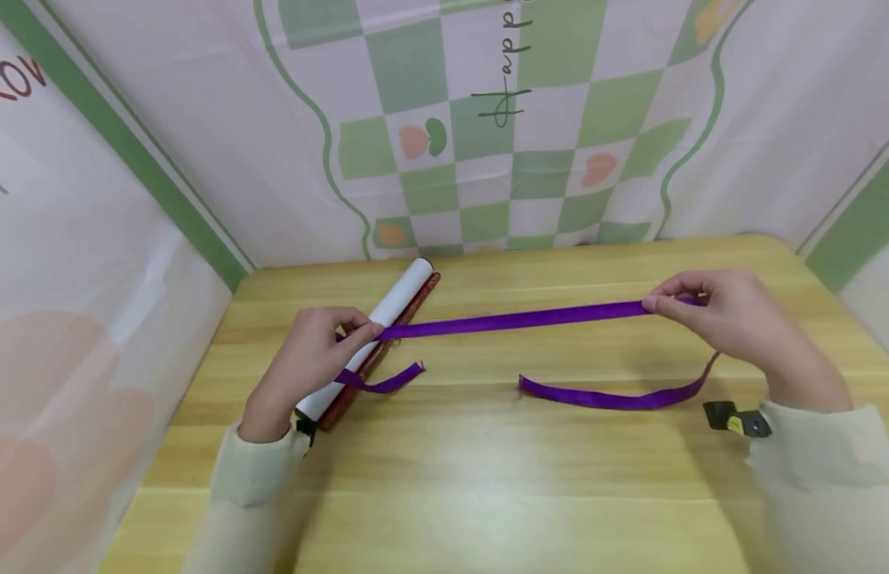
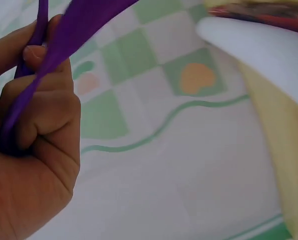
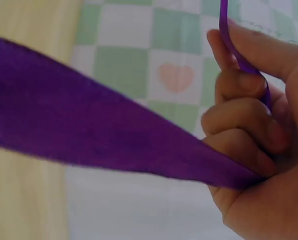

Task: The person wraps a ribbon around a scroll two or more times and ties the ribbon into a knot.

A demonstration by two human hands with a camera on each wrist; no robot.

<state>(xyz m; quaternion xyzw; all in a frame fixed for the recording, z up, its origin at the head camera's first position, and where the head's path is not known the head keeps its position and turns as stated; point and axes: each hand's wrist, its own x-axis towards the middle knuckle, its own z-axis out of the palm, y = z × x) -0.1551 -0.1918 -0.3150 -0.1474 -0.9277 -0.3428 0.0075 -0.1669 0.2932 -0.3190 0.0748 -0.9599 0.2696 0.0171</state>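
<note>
A purple ribbon [image 1: 516,321] is stretched nearly straight between my two hands above the table. My left hand [image 1: 311,351] pinches it between thumb and forefinger, over a white roll. The ribbon's left tail [image 1: 387,386] hangs from that palm and curls toward the middle. On the right, my right hand [image 1: 734,323] pinches the other end of the taut stretch. A longer tail [image 1: 616,400] drops below it and bends back leftward. In both wrist views the ribbon [image 2: 89,30] runs through curled fingers, and the right-hand tail [image 3: 114,120] looms large near the camera.
The white roll [image 1: 404,295] lies slantwise on the wooden table [image 1: 501,486], with a dark red roll [image 1: 421,295] alongside it. Behind the table hangs a green-and-white checked cloth [image 1: 480,159]. Another printed cloth [image 1: 92,263] borders the left side.
</note>
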